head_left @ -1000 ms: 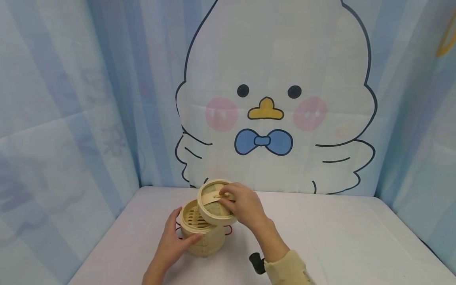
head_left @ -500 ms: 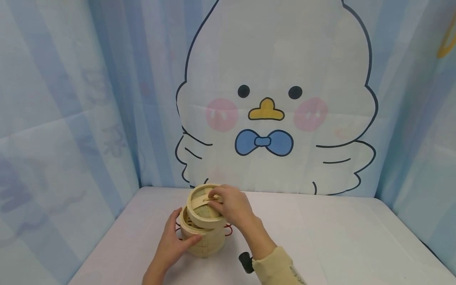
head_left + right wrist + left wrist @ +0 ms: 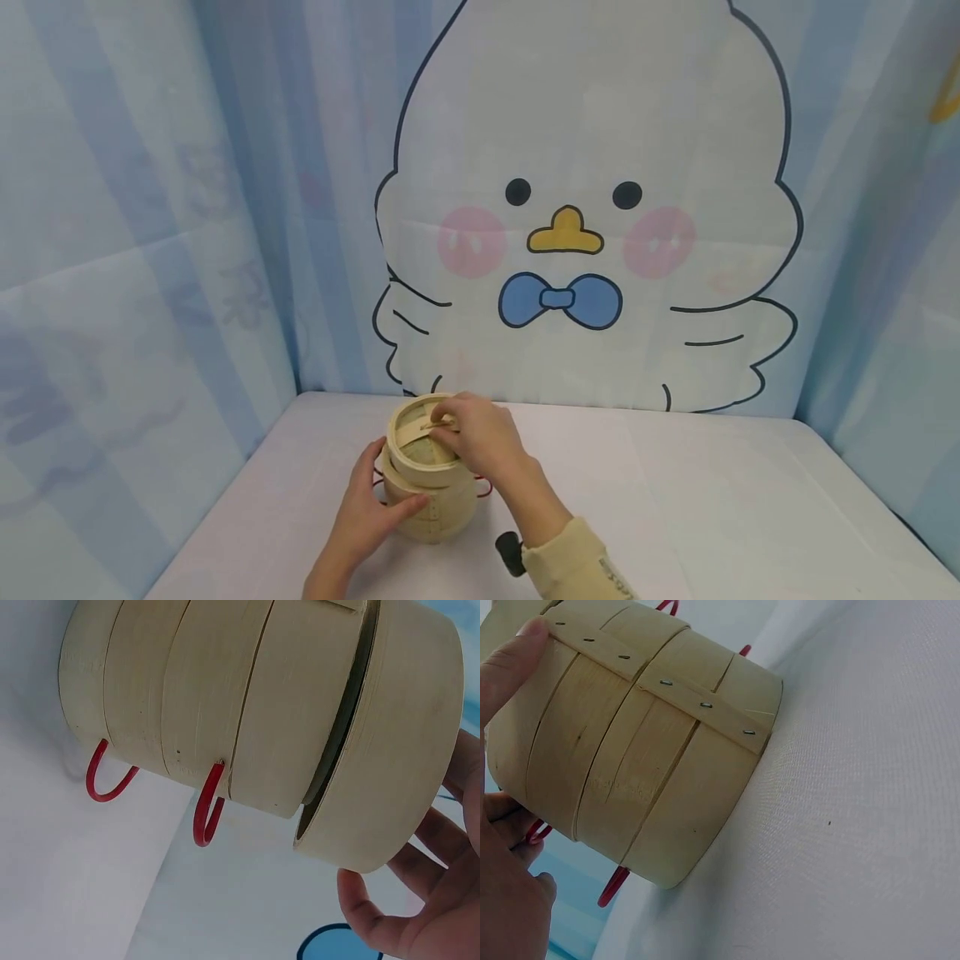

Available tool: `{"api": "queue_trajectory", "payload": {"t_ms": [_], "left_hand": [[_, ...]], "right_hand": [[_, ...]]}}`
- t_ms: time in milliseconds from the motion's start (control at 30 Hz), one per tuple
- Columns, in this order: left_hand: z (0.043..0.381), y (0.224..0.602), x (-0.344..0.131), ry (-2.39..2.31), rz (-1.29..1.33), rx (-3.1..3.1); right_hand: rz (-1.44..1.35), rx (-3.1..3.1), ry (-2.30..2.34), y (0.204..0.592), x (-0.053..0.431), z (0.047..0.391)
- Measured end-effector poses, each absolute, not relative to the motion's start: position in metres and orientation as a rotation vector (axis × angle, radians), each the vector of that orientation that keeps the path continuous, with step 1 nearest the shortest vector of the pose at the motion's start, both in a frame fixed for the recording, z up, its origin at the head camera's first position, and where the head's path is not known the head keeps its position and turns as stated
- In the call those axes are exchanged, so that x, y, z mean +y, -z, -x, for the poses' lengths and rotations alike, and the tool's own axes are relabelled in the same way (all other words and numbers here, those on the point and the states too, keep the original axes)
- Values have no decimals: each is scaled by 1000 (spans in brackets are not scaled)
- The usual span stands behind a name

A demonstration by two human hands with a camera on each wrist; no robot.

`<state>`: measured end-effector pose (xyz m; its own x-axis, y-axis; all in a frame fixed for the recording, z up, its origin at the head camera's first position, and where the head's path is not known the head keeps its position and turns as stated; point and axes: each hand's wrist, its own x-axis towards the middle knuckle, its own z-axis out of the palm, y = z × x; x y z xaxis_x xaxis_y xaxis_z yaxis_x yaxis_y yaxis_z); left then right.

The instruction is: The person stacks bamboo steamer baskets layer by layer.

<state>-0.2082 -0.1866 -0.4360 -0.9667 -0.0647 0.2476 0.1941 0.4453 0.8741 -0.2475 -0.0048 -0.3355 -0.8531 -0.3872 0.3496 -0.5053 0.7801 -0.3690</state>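
Note:
A round bamboo steamer [image 3: 441, 518] of stacked tiers stands upright on the table. My left hand [image 3: 360, 512] grips its left side, thumb across the front of the upper tier and fingers behind it. Above sits the domed bamboo lid [image 3: 427, 475], its handle strap pinched by my right hand [image 3: 486, 433]. In the right wrist view the lid [image 3: 401, 742] is slightly tilted and off-centre on the top tier, with a dark gap along part of the rim. Red loop handles [image 3: 199, 823] stick out from the tiers' sides.
A white cloth covers the table [image 3: 675, 500]. Behind it hangs a pale blue curtain [image 3: 330, 208] with a large white cartoon bird [image 3: 570, 350]. A black device [image 3: 511, 553] is at my right wrist, beside the beige sleeve [image 3: 573, 558].
My right hand has brought the lid left and down onto the steamer's top tier, covering the slatted bottom that showed before. My left hand has kept its grip on the steamer.

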Motion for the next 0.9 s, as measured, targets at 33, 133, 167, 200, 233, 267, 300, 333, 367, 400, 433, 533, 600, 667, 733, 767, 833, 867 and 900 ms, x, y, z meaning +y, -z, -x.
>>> {"api": "queue_trajectory", "payload": {"t_ms": [33,133,167,200,233,267,300,333,367,400,433,533,600,667,733,767,833,867,900], "left_hand": [[209,436,-186,1535,112,-2452],[209,437,-186,1533,107,-2458],[209,437,-186,1532,103,-2460],[209,437,-186,1529,99,-2462],[209,437,-187,1523,95,-2468],[209,437,-187,1522,89,-2472],[208,436,-187,1520,82,-2477],[208,436,-187,1518,77,-2481],[208,436,-187,1518,76,-2482],[208,436,-186,1515,72,-2486],[207,436,-186,1514,69,-2489],[208,436,-186,1513,68,-2486],[208,436,-186,1514,63,-2488],[208,436,-186,1518,62,-2486],[208,435,-186,1520,60,-2488],[208,435,-186,1519,60,-2488],[208,436,-186,1520,60,-2488],[208,436,-187,1521,61,-2487],[208,436,-187,1521,62,-2486]], "right_hand": [[-691,-2723,-670,336,-5,247],[-689,-2732,-682,337,-7,248],[-689,-2731,-683,337,-7,247],[-690,-2732,-681,337,-8,247],[-692,-2732,-685,337,-9,247],[-695,-2732,-685,337,-10,246],[-699,-2732,-681,337,-10,246],[-700,-2732,-676,337,-11,246],[-702,-2729,-670,337,-12,245],[-705,-2727,-662,338,-13,245],[-707,-2724,-654,338,-14,245],[-703,-2721,-627,340,-16,244],[-697,-2720,-622,341,-17,244],[-689,-2720,-623,341,-17,244],[-683,-2716,-623,342,-18,243],[-680,-2714,-623,342,-18,243],[-676,-2708,-623,343,-18,243],[-675,-2705,-621,343,-18,243],[-674,-2702,-619,343,-18,243]]}}
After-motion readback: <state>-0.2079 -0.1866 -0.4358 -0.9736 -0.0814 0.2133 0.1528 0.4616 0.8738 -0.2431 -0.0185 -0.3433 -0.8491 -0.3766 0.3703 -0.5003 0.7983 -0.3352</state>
